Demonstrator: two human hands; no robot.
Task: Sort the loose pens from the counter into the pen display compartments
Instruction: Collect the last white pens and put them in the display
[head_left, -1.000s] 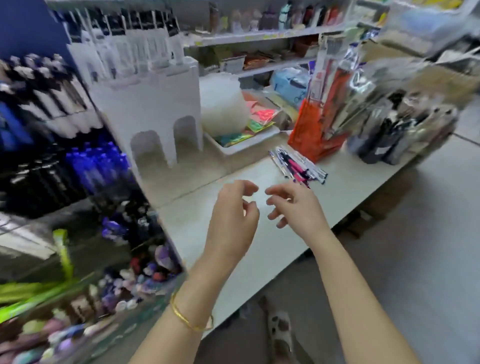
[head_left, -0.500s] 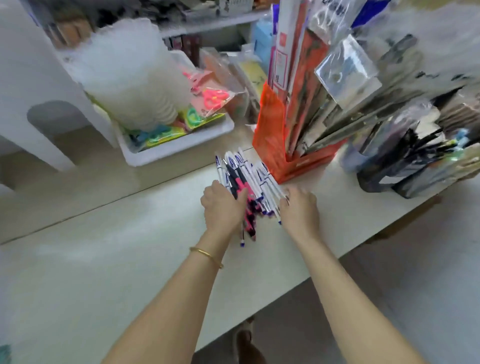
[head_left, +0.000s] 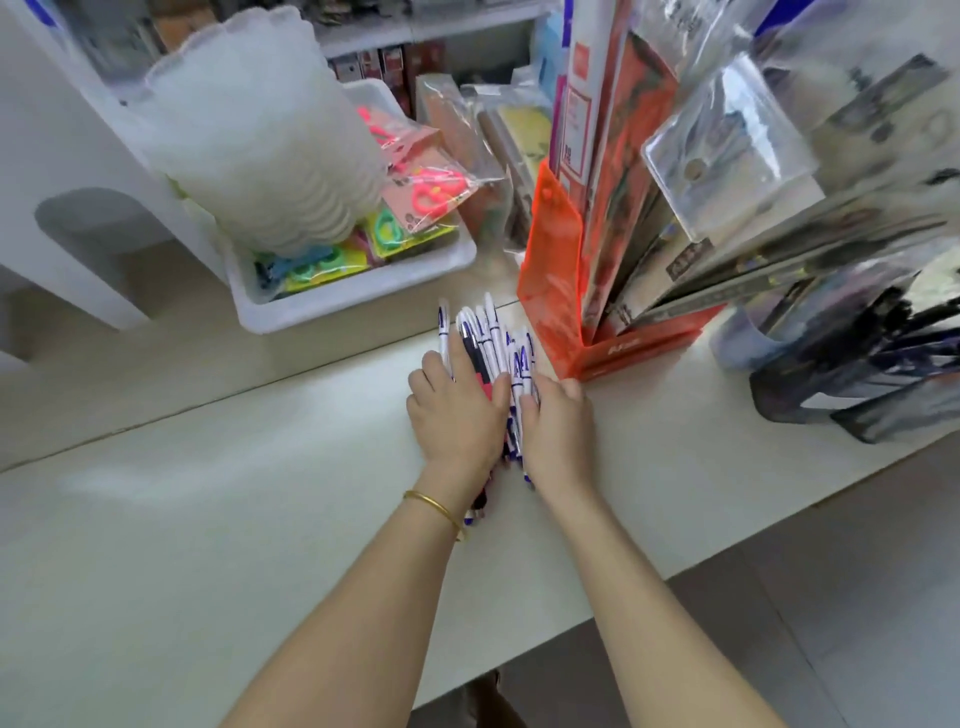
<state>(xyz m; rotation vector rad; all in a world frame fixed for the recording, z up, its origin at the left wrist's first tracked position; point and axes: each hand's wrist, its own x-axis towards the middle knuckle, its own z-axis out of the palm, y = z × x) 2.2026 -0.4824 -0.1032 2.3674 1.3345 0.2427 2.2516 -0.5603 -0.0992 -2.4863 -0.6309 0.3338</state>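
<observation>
Both hands are on a pile of loose pens (head_left: 488, 338) that lies on the pale counter (head_left: 208, 519), just beside the orange display box (head_left: 550, 280). Most of the pens are white with blue marks, and at least one is black and red. They lie roughly side by side, with their far ends pointing away from the person and their near ends showing under the wrists.

The left hand (head_left: 457, 421) lies on top of the pile, back up. Its fingers bend down on the left side of the pens and its thumb presses on the right side, so its grip is closed around part of the bundle. A thin gold bracelet (head_left: 434, 506) is on the left wrist. The right hand (head_left: 558, 431) is just beside it, on the right edge of the pile. Its fingers are curled down against the pens, but I cannot tell if its grip really closes on any pen or only pushes them.

Behind the pens stands a white tray (head_left: 358, 296) with colourful packs of scissors, and a stack of milky plastic cups (head_left: 260, 130) leans over it. A white display stand (head_left: 78, 156) is at the far left. At the right stand black mesh holders (head_left: 831, 395) with dark pens.
</observation>
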